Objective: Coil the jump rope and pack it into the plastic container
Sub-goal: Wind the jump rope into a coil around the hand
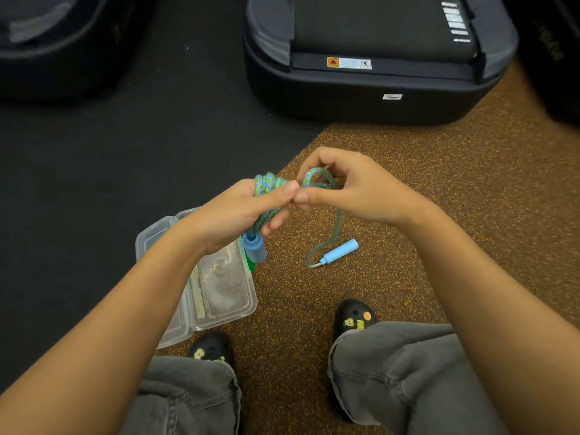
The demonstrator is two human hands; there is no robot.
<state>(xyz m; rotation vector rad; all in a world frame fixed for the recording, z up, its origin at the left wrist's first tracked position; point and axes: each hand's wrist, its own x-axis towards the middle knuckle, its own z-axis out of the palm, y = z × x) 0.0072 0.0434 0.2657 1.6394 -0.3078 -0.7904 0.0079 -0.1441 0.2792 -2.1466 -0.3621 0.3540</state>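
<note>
Left hand is closed around a bundle of coiled jump rope, blue-green braid, with one blue handle hanging just below the fist. Right hand pinches a loop of the same rope between thumb and curled fingers, thumb tips of both hands touching. Loose rope trails down to the second blue handle, lying on the speckled brown floor. Clear plastic container sits open on the floor under the left forearm.
</note>
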